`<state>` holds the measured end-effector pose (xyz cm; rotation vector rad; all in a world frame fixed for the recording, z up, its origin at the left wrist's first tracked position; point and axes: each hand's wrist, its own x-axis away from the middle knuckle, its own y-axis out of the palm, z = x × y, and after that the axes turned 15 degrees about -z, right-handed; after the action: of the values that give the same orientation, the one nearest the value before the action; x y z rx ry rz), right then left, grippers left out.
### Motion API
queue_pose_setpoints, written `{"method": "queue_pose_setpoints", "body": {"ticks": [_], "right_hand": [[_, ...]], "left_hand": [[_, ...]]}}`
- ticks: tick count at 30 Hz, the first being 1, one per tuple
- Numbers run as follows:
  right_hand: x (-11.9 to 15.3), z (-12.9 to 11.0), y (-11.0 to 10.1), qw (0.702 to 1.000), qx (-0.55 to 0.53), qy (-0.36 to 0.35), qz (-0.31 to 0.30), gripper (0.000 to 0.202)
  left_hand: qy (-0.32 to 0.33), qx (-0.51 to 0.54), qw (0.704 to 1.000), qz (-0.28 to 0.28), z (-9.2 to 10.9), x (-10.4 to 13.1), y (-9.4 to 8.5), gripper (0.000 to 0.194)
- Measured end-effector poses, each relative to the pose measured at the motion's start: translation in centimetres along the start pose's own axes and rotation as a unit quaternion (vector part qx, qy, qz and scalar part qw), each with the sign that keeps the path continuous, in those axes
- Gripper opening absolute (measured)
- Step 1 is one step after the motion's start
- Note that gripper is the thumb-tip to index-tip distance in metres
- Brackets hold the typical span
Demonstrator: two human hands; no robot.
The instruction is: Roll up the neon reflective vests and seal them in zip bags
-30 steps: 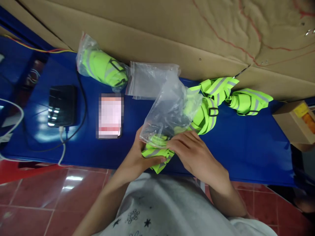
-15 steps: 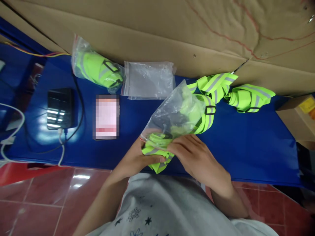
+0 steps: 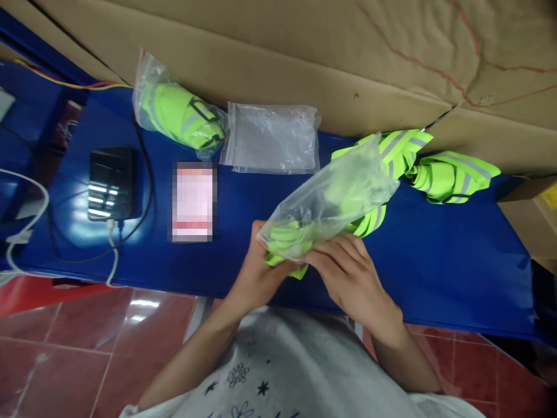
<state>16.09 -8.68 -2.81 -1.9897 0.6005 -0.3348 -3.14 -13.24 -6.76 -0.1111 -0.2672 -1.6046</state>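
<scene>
My left hand (image 3: 261, 270) is closed around a rolled yellow-green strap (image 3: 289, 238) with grey stripes, near the table's front edge. A clear plastic bag (image 3: 324, 200) has its mouth over the upper part of this roll. My right hand (image 3: 346, 264) pinches the bag's edge at the right side of the roll; its fingertips are partly hidden. Behind the bag's far end lie more loose straps (image 3: 402, 148), and to their right sits another bundled strap (image 3: 452, 177) with a black buckle.
At the back left lies a bagged strap bundle (image 3: 183, 119), next to a stack of flat clear bags (image 3: 272, 139). A blurred-out card (image 3: 194, 200) and a black device (image 3: 111, 183) with cables are on the blue table (image 3: 444, 261). A cardboard box (image 3: 528, 212) stands right.
The bag has come down over more of the roll, and its far end now reaches further right and back. The view has shifted slightly. Both hands keep their hold.
</scene>
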Motion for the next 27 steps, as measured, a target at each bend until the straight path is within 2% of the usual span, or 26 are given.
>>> {"method": "queue_pose_setpoints", "body": {"ticks": [4, 10, 13, 16, 19, 22, 24, 27], "right_hand": [[-0.3, 0.5, 1.2, 0.998, -0.042, 0.013, 0.056, 0.033], [0.2, 1.0, 2.6, 0.996, -0.063, -0.003, 0.058, 0.052], [0.3, 0.9, 2.7, 0.994, -0.088, 0.014, 0.067, 0.055], [0.2, 0.9, 2.4, 0.99, -0.096, 0.042, 0.094, 0.051], [0.4, 1.0, 1.9, 0.989, -0.079, 0.059, 0.109, 0.042], [0.9, 0.9, 1.1, 0.988, -0.087, 0.073, 0.104, 0.041], [1.2, 0.7, 0.4, 0.988, -0.083, 0.074, 0.104, 0.044], [1.3, 0.4, -0.4, 0.992, -0.075, 0.059, 0.084, 0.05]], "left_hand": [[0.038, -0.075, 0.996, -0.031, -0.4, -0.6, 0.8, 0.043], [0.015, 0.001, 0.999, 0.052, -0.2, -1.3, 0.2, 0.074], [0.025, 0.007, 0.998, 0.049, -0.6, -1.1, 0.6, 0.081], [0.053, -0.034, 0.997, 0.037, -1.3, -0.8, 1.2, 0.084], [0.084, -0.048, 0.995, -0.018, -1.6, -0.6, 1.1, 0.102], [0.065, 0.004, 0.991, -0.113, -1.2, -0.6, 0.3, 0.131], [0.04, 0.031, 0.988, -0.148, -0.8, -0.6, -0.4, 0.134], [0.009, 0.06, 0.982, -0.179, -0.3, -0.5, -1.2, 0.124]]}}
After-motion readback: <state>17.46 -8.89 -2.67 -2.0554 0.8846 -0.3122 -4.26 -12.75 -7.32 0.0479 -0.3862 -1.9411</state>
